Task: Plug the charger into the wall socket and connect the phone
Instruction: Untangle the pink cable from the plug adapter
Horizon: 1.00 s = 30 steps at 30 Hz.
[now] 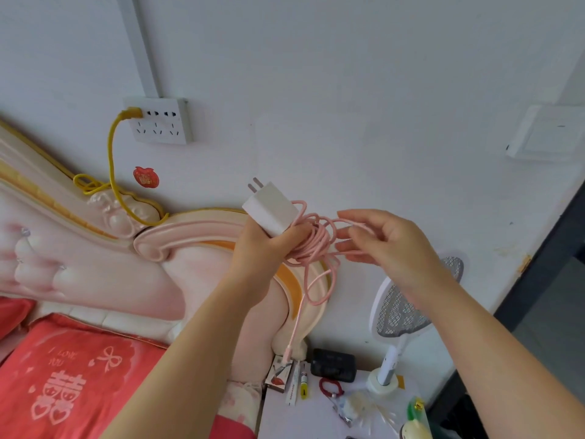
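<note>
My left hand (266, 248) holds a white charger (270, 208) with two metal prongs pointing up-left, together with a bundle of pink cable (316, 242). My right hand (386, 245) pinches strands of that cable just right of the bundle. One cable end (288, 351) hangs down toward the nightstand. The white wall socket (164, 128) sits up-left on the wall, with a yellow plug (131, 113) in its left outlet and the other outlets free. No phone is clearly visible.
A pink headboard (126, 248) and red pillow (69, 381) lie left. A white nightstand (316, 416) below holds a dark box (332, 364), a bug-zapper racket (399, 312) and small items. A wall switch (547, 134) is far right.
</note>
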Each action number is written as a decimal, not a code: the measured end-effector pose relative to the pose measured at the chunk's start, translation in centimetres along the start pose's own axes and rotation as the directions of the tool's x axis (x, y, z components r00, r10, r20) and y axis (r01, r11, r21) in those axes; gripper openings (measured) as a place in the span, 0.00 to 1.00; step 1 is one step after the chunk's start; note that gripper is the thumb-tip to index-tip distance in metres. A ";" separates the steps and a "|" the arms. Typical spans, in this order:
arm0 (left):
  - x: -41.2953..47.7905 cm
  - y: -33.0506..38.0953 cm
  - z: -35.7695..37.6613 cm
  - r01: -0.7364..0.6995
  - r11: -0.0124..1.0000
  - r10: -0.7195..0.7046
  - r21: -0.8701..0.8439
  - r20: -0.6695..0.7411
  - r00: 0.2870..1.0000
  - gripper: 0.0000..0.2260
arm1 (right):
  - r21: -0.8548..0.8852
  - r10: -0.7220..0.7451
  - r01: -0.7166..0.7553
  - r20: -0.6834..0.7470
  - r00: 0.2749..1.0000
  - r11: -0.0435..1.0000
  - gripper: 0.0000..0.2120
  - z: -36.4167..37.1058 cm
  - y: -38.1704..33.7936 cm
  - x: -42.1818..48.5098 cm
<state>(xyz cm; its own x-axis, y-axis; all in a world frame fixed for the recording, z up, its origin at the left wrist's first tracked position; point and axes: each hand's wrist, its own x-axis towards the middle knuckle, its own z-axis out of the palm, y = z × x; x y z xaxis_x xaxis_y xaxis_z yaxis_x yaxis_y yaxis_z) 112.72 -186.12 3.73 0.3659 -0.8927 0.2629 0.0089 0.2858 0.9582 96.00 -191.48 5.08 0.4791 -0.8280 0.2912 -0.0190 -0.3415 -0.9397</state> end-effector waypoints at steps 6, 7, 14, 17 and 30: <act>0.0 1.0 -0.4 -0.066 0.998 0.068 -0.020 0.181 0.981 0.19 | 0.356 0.234 -0.196 -0.067 0.970 0.914 0.10 -1.7 1.0 2.1; 0.0 1.2 -0.1 -0.048 0.997 0.060 -0.066 0.204 0.977 0.20 | 0.444 0.291 -0.233 -0.066 0.954 0.865 0.09 -1.5 1.5 2.5; 0.7 2.9 2.0 0.031 0.979 0.009 -0.202 0.197 0.980 0.21 | 0.022 0.457 -0.492 0.334 0.824 0.870 0.07 1.5 4.4 2.0; 0.9 3.0 2.1 0.043 0.978 -0.007 -0.203 0.175 0.985 0.15 | -0.100 0.447 -0.435 0.194 0.874 0.895 0.04 0.7 5.3 2.6; 1.6 1.4 2.8 0.054 0.949 -0.082 -0.312 -0.075 0.994 0.24 | -0.347 -0.151 0.149 0.019 0.988 0.926 0.20 4.4 0.1 -2.2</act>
<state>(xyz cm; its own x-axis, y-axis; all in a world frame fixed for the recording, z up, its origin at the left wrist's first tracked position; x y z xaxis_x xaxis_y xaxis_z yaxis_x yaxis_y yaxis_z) 110.72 -188.08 5.76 0.4332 -0.8843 0.1745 0.3183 0.3312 0.8883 98.80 -187.74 3.55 0.4932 -0.7581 0.4266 -0.2513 -0.5937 -0.7645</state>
